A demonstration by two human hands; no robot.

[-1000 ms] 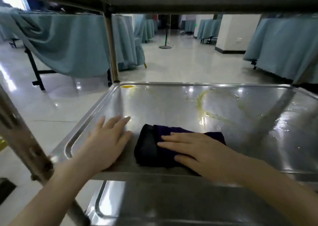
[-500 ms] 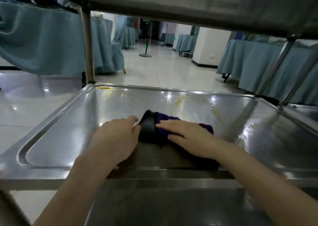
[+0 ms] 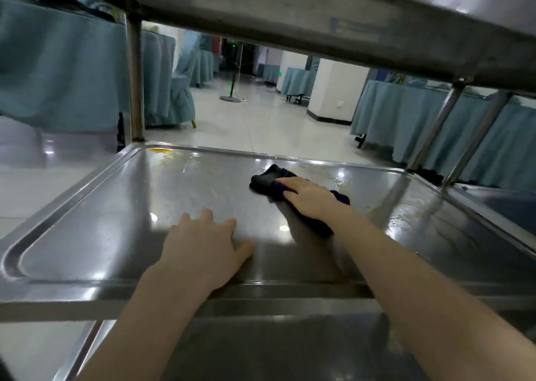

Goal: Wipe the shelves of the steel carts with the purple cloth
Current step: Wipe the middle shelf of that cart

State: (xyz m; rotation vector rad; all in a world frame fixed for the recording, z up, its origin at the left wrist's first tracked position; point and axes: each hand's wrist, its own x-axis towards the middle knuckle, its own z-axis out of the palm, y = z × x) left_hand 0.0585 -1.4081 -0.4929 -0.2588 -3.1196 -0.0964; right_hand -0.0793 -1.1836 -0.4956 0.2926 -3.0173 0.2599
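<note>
The right hand (image 3: 309, 197) lies flat and open on the folded purple cloth (image 3: 271, 181), pressing it down far back on the shiny steel cart shelf (image 3: 116, 221). The left hand (image 3: 207, 245) rests open near the front edge, fingers spread, holding nothing. A yellow sticky stain (image 3: 161, 150) sits in the far left corner. To wipe well, the person should probably press hard and slide the cloth all the way into that corner.

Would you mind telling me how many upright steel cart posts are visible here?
3: one post at the far left corner, two posts at far right; others may be hidden.
</note>
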